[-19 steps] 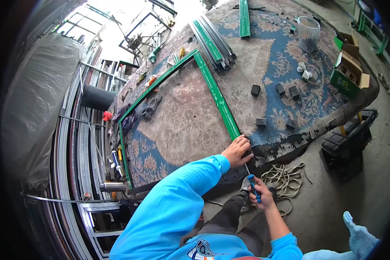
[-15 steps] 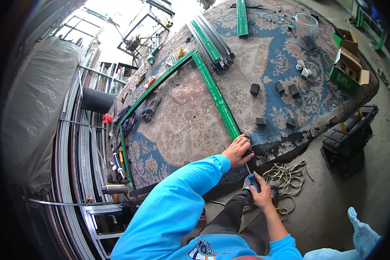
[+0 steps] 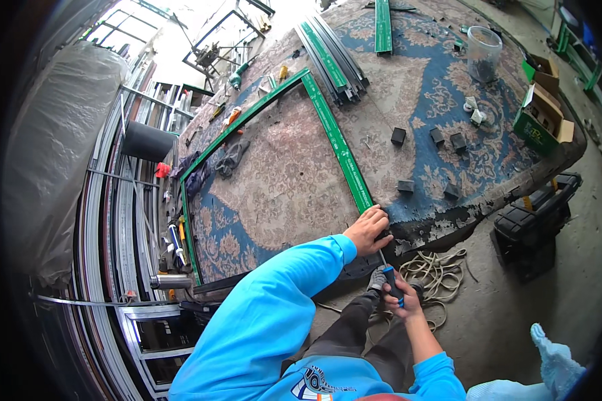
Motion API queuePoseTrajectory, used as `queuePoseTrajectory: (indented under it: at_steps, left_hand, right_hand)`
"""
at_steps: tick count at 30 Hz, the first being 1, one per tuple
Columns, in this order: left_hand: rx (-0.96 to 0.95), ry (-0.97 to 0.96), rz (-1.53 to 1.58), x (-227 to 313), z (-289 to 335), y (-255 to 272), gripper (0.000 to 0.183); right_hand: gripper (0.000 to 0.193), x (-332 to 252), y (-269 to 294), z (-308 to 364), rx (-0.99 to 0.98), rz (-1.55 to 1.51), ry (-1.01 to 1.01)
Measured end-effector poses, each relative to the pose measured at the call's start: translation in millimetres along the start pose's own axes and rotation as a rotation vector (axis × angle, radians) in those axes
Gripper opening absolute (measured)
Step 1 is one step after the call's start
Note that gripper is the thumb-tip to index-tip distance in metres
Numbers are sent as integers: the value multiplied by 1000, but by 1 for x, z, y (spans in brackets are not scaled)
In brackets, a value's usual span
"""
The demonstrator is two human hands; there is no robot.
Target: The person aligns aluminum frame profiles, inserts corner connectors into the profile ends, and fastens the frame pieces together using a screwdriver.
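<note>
The green-faced metal frame (image 3: 334, 138) lies on the patterned carpet (image 3: 274, 180), its near end under the left hand (image 3: 369, 230) as before — how firmly held, I cannot tell. The right hand (image 3: 409, 302) grasps a blue-and-black screwdriver (image 3: 394, 286) — more handle showing than a moment ago.

Whoever this is has on a bright blue long-sleeved top (image 3: 348, 377), its left sleeve (image 3: 257, 311) baggy and creased, gathered into a snug cuff (image 3: 345, 248). The right sleeve (image 3: 438, 377) stops partway up the forearm. A black-and-white print (image 3: 311, 383) with a small orange patch marks the front. Trousers (image 3: 350, 329) are dark grey, the left shoe (image 3: 377, 280) greyish, the fingers (image 3: 376, 220) bare.
</note>
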State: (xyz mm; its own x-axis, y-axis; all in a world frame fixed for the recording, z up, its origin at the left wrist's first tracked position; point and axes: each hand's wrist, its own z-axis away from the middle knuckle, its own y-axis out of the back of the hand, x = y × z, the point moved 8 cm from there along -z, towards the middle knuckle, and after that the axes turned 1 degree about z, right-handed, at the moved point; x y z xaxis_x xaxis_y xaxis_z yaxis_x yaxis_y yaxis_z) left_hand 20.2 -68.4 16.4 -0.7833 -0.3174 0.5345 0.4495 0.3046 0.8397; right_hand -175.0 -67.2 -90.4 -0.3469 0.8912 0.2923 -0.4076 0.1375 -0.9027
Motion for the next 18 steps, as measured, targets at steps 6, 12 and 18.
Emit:
queuePoseTrajectory:
  at_steps: [6, 12, 18]
  left_hand:
    - [-3, -12, -30, -8, 4, 5, 32]
    - [17, -31, -3, -12, -1, 9, 31]
    - [39, -12, 17, -10, 7, 10, 29]
  right_hand:
    - [62, -28, -39, 16, 369, 1600, 699]
    - [49, 3, 15, -1, 81, 152, 39]
    - [53, -26, -68, 19, 368, 1779, 795]
